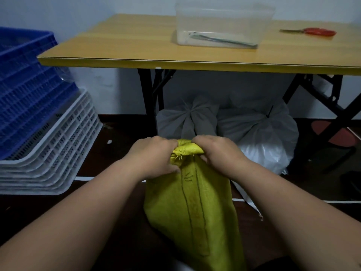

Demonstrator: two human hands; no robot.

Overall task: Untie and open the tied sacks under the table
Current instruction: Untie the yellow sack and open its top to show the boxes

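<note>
A yellow woven sack (193, 208) stands on the dark floor in front of the table, its bunched top between my hands. My left hand (154, 155) grips the gathered neck from the left. My right hand (216, 151) grips the folded top from the right. Under the wooden table (136, 47) sit two tied sacks: a grey one (185, 118) knotted at its top, and a white one (259, 130) to its right, tied with a dark cord.
Stacked blue crates (29, 90) and white crates (58, 153) stand at the left. On the table are a clear plastic tub (220, 26) and red-handled scissors (312, 31). Black folding table legs (154, 94) flank the sacks. A red stool (336, 133) is at the right.
</note>
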